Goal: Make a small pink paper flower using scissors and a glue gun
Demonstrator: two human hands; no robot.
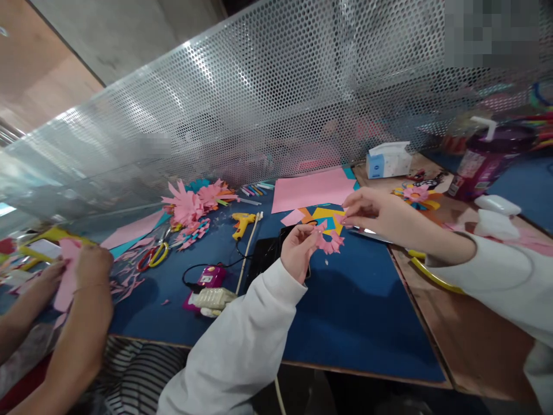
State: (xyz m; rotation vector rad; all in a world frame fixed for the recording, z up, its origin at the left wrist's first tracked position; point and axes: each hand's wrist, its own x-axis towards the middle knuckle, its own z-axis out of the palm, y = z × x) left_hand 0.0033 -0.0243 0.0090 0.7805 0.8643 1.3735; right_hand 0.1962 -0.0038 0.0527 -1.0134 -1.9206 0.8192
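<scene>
My left hand (298,251) pinches a pink fringed paper ring (330,244) above the blue table mat, its cut petals spread to the right of my fingertips. My right hand (366,210) is closed just above and to the right of the ring. Its thumb and fingertips hold a small pink paper piece (339,219); whether that piece joins the ring I cannot tell. Behind the ring lie yellow paper scraps (324,214) and a pink scrap (292,217). Left of my left hand, a black phone-like slab (261,262) lies partly hidden.
A yellow glue gun (242,225), a purple plug block (211,276), scissors (159,255) and pink paper flowers (196,202) lie leftward. Another person's hands (93,265) hold pink paper at far left. A tissue pack (389,160) and purple cup (488,158) stand right.
</scene>
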